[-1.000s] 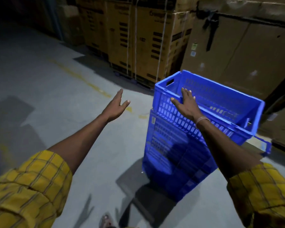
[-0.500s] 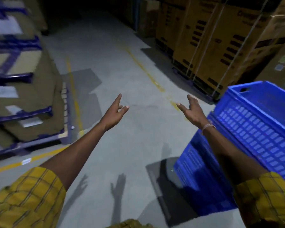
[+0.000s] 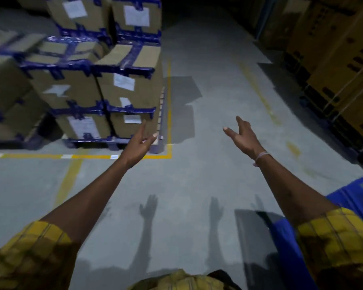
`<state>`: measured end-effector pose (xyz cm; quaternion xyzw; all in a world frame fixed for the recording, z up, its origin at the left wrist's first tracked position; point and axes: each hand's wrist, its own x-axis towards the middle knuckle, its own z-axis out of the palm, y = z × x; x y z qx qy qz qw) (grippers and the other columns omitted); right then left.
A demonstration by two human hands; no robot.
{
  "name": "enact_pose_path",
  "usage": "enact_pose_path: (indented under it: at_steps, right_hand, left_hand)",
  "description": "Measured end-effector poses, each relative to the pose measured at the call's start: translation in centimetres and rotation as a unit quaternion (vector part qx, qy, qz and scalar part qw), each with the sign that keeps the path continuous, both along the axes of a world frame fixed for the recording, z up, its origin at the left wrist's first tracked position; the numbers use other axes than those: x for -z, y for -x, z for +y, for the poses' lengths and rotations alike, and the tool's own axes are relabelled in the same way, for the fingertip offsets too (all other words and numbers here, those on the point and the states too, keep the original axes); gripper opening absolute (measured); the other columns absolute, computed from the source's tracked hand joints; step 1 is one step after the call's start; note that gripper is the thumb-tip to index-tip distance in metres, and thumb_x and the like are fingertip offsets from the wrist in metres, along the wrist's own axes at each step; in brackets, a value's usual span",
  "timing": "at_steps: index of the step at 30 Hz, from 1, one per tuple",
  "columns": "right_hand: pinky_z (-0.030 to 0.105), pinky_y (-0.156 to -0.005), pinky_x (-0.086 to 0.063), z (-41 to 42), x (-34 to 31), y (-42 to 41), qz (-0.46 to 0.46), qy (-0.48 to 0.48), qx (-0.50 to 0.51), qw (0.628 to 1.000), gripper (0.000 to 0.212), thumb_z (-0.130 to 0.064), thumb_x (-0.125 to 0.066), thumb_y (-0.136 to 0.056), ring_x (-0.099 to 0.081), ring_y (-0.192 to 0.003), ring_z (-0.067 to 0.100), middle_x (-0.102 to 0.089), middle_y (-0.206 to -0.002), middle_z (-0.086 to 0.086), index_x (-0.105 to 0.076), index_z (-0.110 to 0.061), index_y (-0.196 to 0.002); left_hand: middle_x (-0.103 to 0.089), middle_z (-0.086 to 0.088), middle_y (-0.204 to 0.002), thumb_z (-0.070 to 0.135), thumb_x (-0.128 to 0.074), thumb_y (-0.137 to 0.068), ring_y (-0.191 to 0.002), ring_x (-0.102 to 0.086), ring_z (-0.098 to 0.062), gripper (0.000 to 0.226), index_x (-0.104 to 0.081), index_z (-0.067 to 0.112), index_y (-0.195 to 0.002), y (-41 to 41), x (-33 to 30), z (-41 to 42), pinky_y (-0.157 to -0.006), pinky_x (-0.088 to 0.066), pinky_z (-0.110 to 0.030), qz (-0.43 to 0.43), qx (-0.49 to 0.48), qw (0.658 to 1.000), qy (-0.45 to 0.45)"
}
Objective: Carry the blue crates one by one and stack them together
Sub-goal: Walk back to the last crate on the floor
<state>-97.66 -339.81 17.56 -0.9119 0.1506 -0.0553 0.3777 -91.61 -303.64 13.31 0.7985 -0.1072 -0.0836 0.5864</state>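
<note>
Both arms are reaching forward over bare floor, left hand (image 3: 139,143) and right hand (image 3: 244,137) spread wide, holding nothing. Blue crates (image 3: 344,197) are sitting near right; probably light, stiff plastic, best gripped by the rims.

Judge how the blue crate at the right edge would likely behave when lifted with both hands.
The blue crate looks like moulded plastic, so it would probably stay stiff rather than sag. It is likely light for its bulk. Only a corner shows behind the right arm, so its load and handholds cannot be judged. Both the left hand and right hand are open and empty.
</note>
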Motion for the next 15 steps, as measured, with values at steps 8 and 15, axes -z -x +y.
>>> enact_pose_path:
  at_steps: [8,15]
  right_hand:
    - [0.042,-0.119,-0.028,19.2,2.1,-7.1,0.028,-0.020,-0.145,0.989,0.087,-0.065,-0.055,-0.090,-0.032,-0.146,0.028,-0.020,-0.163,0.004,-0.020,-0.023,-0.158]
    - [0.039,-0.118,-0.029,36.1,4.0,-14.8,0.032,-0.029,-0.279,0.959,0.084,-0.062,-0.058,-0.088,-0.030,-0.147,0.024,-0.026,-0.161,0.006,-0.030,-0.020,-0.155]
  left_hand:
    - [-0.038,0.009,-0.153,0.045,-0.062,-0.096,-0.128,-0.055,-0.014,0.077,-0.020,0.031,-0.159,3.4,2.3,19.5,-0.108,-0.047,-0.046,0.014,-0.163,0.986,0.020]
    - [-0.026,-0.005,-0.164,0.038,-0.059,-0.100,-0.126,-0.056,-0.012,0.075,-0.015,0.029,-0.161,6.2,4.2,34.1,-0.107,-0.048,-0.044,0.013,-0.295,0.955,0.009]
